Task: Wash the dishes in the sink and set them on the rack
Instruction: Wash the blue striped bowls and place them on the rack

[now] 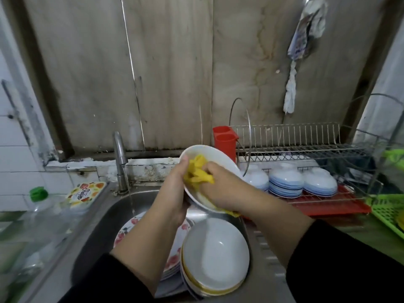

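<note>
My left hand [172, 191] grips the left rim of a white plate [216, 159], held tilted above the steel sink [96, 228]. Against the plate's inner face my right hand [225, 189] presses a crumpled yellow cloth [197, 172], fingers curled round it. Below, in the sink, lies a stack of white bowls [215, 256] on top of flowered plates [129, 228]. The wire dish rack [306, 147] stands to the right, with upturned blue-and-white bowls [286, 180] on its lower tier.
The tap [120, 158] runs a thin stream into the sink. A red cutlery holder [225, 141] hangs on the rack's left end, beside a glass lid [247, 136]. A clear bottle with a green cap [39, 193] stands left; a green basket [389, 213] sits far right.
</note>
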`<state>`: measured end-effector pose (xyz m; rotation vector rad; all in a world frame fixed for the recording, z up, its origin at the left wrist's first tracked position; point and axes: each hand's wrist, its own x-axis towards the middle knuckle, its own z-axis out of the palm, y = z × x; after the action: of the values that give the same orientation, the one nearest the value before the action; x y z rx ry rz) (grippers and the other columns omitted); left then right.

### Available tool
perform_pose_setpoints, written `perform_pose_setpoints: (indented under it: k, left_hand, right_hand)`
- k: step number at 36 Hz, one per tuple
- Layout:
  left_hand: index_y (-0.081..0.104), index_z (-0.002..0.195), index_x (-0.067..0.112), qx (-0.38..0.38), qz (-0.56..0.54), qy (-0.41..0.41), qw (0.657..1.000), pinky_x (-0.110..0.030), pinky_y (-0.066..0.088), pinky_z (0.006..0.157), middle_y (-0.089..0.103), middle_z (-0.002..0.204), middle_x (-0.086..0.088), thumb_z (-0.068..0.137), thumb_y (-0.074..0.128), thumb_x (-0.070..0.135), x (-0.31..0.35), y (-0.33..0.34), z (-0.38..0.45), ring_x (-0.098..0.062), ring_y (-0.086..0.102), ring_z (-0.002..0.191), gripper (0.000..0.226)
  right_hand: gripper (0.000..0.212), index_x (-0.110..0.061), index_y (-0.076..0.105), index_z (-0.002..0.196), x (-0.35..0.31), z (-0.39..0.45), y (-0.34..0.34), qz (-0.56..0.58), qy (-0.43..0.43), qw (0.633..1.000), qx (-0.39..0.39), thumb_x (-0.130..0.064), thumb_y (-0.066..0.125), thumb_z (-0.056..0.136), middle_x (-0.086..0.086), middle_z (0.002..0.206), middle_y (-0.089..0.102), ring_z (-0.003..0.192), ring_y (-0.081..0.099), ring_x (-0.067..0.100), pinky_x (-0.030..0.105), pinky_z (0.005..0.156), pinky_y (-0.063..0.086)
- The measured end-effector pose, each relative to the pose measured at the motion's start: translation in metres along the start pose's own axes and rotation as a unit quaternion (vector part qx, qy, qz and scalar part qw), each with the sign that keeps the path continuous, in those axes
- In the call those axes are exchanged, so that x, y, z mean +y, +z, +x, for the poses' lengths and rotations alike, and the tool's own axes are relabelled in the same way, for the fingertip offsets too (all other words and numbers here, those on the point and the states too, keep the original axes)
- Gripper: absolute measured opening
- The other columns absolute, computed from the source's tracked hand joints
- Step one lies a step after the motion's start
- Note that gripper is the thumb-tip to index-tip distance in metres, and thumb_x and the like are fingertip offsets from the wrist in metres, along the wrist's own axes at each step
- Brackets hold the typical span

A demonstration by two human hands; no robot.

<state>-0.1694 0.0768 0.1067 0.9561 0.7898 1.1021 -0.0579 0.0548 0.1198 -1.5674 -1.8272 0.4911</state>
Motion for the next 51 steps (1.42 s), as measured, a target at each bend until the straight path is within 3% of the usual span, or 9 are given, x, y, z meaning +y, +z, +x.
perform_pose_setpoints:
  k: [9, 16, 22, 28, 31, 34, 38, 42, 51]
  left_hand:
    - [0.057, 0.122, 0.023, 0.01, 0.091, 0.047, 0.995, -0.026, 0.051, 0.051, 0.07, 0.107, -0.008, 0.093, 0.041, 0.054, 0.007, -0.006, 0.001, -0.021, 0.069, 0.084, 0.045]
    - [0.068, 0.088, 0.016, -0.04, 0.058, 0.029, 0.997, -0.031, 0.052, 0.06, 0.073, 0.075, -0.006, 0.094, 0.043, 0.044, 0.024, -0.013, -0.003, -0.019, 0.07, 0.063, 0.039]
    - [0.066, 0.101, 0.021, 0.001, 0.066, 0.047, 0.997, -0.042, 0.054, 0.078, 0.075, 0.081, -0.003, 0.092, 0.044, 0.052, 0.022, -0.008, -0.009, -0.022, 0.071, 0.077, 0.04]
    - [0.069, 0.096, 0.013, -0.023, 0.053, 0.031, 0.998, -0.04, 0.055, 0.077, 0.074, 0.084, -0.009, 0.093, 0.043, 0.049, 0.026, -0.001, -0.01, -0.025, 0.07, 0.08, 0.044]
    - [0.067, 0.096, 0.016, -0.003, 0.059, 0.042, 0.997, -0.028, 0.053, 0.058, 0.073, 0.079, -0.007, 0.092, 0.045, 0.049, 0.02, -0.008, -0.007, -0.021, 0.07, 0.068, 0.04]
    - [0.06, 0.121, 0.022, 0.02, 0.079, 0.069, 0.994, -0.041, 0.052, 0.086, 0.069, 0.113, -0.009, 0.09, 0.044, 0.053, 0.016, -0.005, -0.009, -0.026, 0.066, 0.1, 0.047]
    - [0.062, 0.12, 0.02, 0.013, 0.077, 0.063, 0.995, -0.052, 0.048, 0.094, 0.071, 0.107, -0.008, 0.093, 0.042, 0.051, 0.017, 0.006, -0.012, -0.026, 0.067, 0.1, 0.046]
    - [0.068, 0.099, 0.013, 0.0, 0.041, 0.04, 0.998, -0.041, 0.053, 0.075, 0.073, 0.079, -0.009, 0.093, 0.043, 0.048, 0.019, 0.0, -0.008, -0.023, 0.07, 0.07, 0.043]
    - [0.059, 0.123, 0.016, 0.048, 0.038, 0.105, 0.993, -0.041, 0.053, 0.081, 0.068, 0.112, -0.013, 0.092, 0.048, 0.046, 0.033, 0.001, 0.003, -0.03, 0.065, 0.102, 0.045]
  right_hand:
    - [0.028, -0.015, 0.054, 0.119, 0.005, 0.015, -0.007, -0.371, -0.072, 0.916, -0.134, -0.015, 0.051, 0.092, 0.007, 0.121, 0.056, 0.105, 0.052, 0.025, 0.027, 0.075, 0.036]
    - [0.011, -0.017, 0.054, 0.085, -0.014, 0.016, 0.008, -0.022, -0.146, 0.988, -0.05, -0.006, 0.053, 0.085, 0.004, 0.094, 0.053, 0.09, 0.049, 0.02, 0.026, 0.073, 0.036]
    - [0.025, -0.018, 0.057, 0.115, -0.008, 0.019, -0.014, -0.354, -0.082, 0.921, -0.136, -0.017, 0.05, 0.091, 0.004, 0.115, 0.059, 0.105, 0.053, 0.025, 0.024, 0.072, 0.034]
    - [0.012, -0.016, 0.057, 0.082, -0.022, 0.017, 0.001, 0.044, -0.096, 0.994, -0.036, -0.005, 0.052, 0.082, 0.001, 0.083, 0.061, 0.086, 0.057, 0.021, 0.029, 0.073, 0.046]
    - [0.016, -0.019, 0.052, 0.074, -0.019, 0.007, -0.007, -0.125, -0.086, 0.964, -0.22, -0.006, 0.052, 0.085, 0.004, 0.083, 0.056, 0.084, 0.049, 0.021, 0.028, 0.071, 0.041]
    - [0.013, -0.018, 0.06, 0.096, -0.009, 0.015, -0.019, -0.322, -0.057, 0.929, -0.173, -0.014, 0.048, 0.09, 0.006, 0.102, 0.059, 0.094, 0.052, 0.026, 0.025, 0.071, 0.037]
    - [0.01, -0.022, 0.051, 0.091, -0.014, 0.021, -0.005, -0.002, 0.012, 1.0, 0.013, -0.013, 0.05, 0.088, -0.004, 0.084, 0.055, 0.086, 0.054, 0.021, 0.027, 0.069, 0.04]
    - [0.025, -0.011, 0.061, 0.108, -0.02, 0.007, -0.008, 0.011, -0.077, 0.99, -0.121, -0.005, 0.051, 0.086, 0.004, 0.097, 0.06, 0.091, 0.054, 0.019, 0.026, 0.073, 0.041]
    - [0.095, -0.027, -0.011, 0.15, -0.008, 0.007, -0.061, -0.564, -0.141, 0.742, -0.334, -0.025, 0.06, 0.087, 0.003, 0.159, -0.014, 0.145, -0.011, 0.027, 0.049, 0.117, 0.01]
